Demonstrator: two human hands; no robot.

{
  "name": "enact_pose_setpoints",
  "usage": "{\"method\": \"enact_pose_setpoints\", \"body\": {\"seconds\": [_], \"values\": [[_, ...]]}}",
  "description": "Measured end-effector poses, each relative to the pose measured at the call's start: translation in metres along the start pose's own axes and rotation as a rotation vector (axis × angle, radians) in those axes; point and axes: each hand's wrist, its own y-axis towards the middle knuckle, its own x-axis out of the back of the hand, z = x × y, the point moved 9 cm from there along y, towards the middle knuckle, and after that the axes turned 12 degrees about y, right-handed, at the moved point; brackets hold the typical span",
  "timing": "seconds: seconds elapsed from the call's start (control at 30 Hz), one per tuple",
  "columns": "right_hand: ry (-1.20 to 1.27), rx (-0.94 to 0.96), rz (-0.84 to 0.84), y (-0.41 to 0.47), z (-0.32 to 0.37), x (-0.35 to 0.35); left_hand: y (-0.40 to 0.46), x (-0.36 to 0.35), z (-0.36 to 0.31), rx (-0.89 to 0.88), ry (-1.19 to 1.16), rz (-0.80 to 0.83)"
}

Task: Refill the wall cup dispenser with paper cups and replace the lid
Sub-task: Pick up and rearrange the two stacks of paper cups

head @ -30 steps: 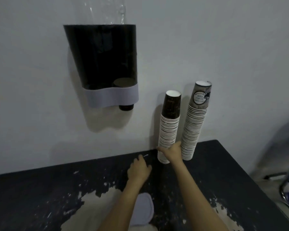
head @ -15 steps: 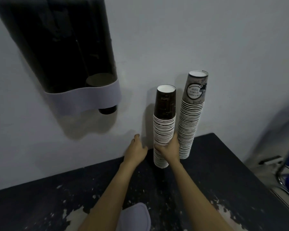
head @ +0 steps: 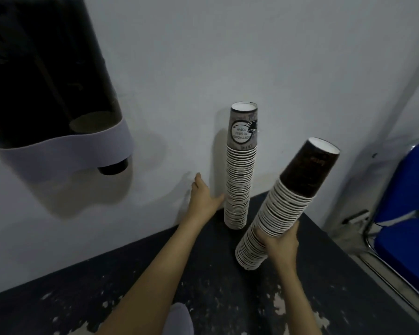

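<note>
Two cup stacks: right hand [head: 279,245] grasps the tilted brown-topped stack [head: 283,209] for loading; left hand [head: 203,199], fingers released, steadies the grey-printed stack [head: 240,184] right of the wall dispenser [head: 65,151].

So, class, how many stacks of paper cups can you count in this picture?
2. A grey-topped stack stands on the table against the wall; a brown-topped stack is tilted, gripped by the right hand. The dispenser may hide more.

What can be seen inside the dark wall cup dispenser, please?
Through the dark tinted wall cup dispenser, one brown paper cup shows low on its right side, its dark end poking out below the white band. The tint hides whether anything else is inside; the top is out of view.
</note>
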Motion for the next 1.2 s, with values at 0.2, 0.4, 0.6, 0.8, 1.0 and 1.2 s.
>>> {"method": "enact_pose_setpoints", "body": {"seconds": [0.2, 0.4, 0.6, 0.8, 1.0, 1.2], "values": [[0.036, -0.008, -0.050, 0.026, -0.002, 0.027, 0.033, -0.017, -0.044, -0.040, -0.055, 0.001], [-0.029, 0.037, -0.001, 0.028, -0.005, 0.020, 0.051, -0.033, -0.054, -0.105, -0.263, -0.037], [-0.036, 0.086, -0.004, 0.030, -0.001, -0.001, 0.043, -0.018, -0.038, -0.133, -0.147, -0.185], [-0.077, 0.101, 0.031, 0.047, 0.000, -0.034, 0.021, 0.021, -0.005, -0.062, -0.028, -0.326], [-0.130, 0.106, 0.092, 0.077, 0.001, -0.075, -0.005, 0.049, 0.036, 0.039, -0.153, -0.406], [-0.154, 0.067, 0.119, 0.086, 0.002, -0.089, -0.009, 0.047, 0.033, -0.003, -0.105, -0.374]]}}
